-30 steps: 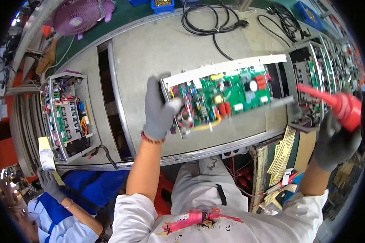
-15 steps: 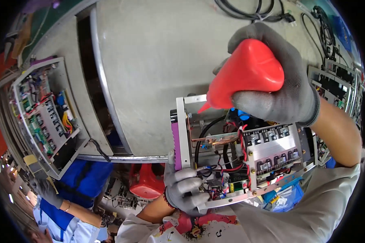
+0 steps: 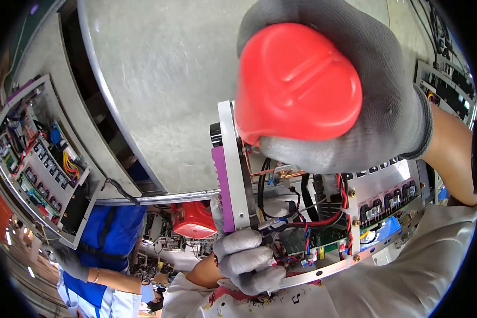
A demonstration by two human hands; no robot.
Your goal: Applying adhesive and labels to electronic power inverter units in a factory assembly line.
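My right hand (image 3: 392, 100), in a grey glove, is wrapped round a red squeeze bottle (image 3: 299, 85). The bottle's broad base faces up and its nozzle is hidden, with the body over the far left corner of an open electronics chassis (image 3: 232, 175). My left hand (image 3: 249, 259), gloved too, has its fingers curled over the chassis's near left corner. A purple strip (image 3: 222, 188) runs along the chassis's left side. Inside show red and black wires (image 3: 323, 220), a copper piece (image 3: 289, 172) and a silver plate with black components (image 3: 379, 188).
A similar chassis (image 3: 42, 159) stands at the left, where a co-worker's gloved hand (image 3: 69, 259) reaches its lower edge. Below the bench edge are a red plastic container (image 3: 193, 218) and a blue bag (image 3: 108, 233). More units (image 3: 450, 87) and black cables (image 3: 432, 26) lie at the right.
The red bottle has come nearer to the view and tipped more upright, base up, so its nozzle no longer shows. The chassis appears tilted and closer, still in my left hand.
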